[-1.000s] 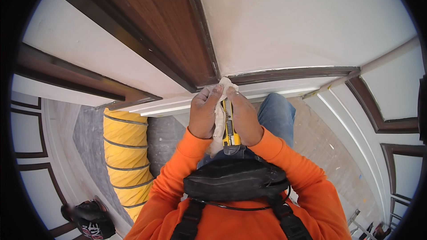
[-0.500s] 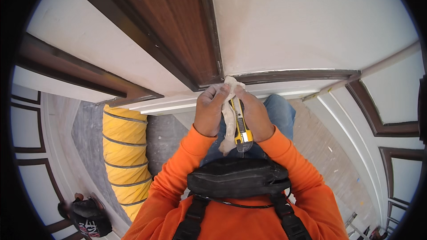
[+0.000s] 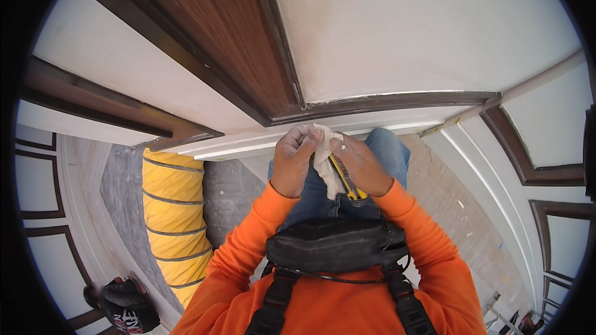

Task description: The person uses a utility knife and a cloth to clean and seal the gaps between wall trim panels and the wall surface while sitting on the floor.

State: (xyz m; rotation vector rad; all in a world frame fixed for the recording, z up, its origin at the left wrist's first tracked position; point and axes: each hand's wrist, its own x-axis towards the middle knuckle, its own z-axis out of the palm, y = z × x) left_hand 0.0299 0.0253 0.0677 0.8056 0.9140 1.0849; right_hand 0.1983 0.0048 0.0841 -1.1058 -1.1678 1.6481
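Note:
Both hands meet in front of my lap, just short of the wall's dark wood trim [image 3: 397, 100]. Between them hangs a crumpled off-white cloth [image 3: 327, 170]. Its upper edge is pinched by my left hand [image 3: 295, 158], thumb pressed against the fingers. My right hand [image 3: 362, 164] is closed round a yellow and black utility knife [image 3: 352, 191], whose handle end points down toward me. The right fingers also touch the cloth. Whether the knife's blade is out is hidden behind the hand and cloth. Pale dust coats the fingertips.
A wide yellow ribbed duct hose [image 3: 174, 211] runs along the floor at left. The wall ahead has a brown wood panel [image 3: 230, 31] and a white panel [image 3: 422, 31]. Another person [image 3: 124, 304] in dark clothing is low at the far left. A black waist bag [image 3: 335, 245] sits against me.
My hands have drawn slightly down and away from the trim. The cloth is bunched differently, and the knife has tilted, its handle end swinging right under my right hand.

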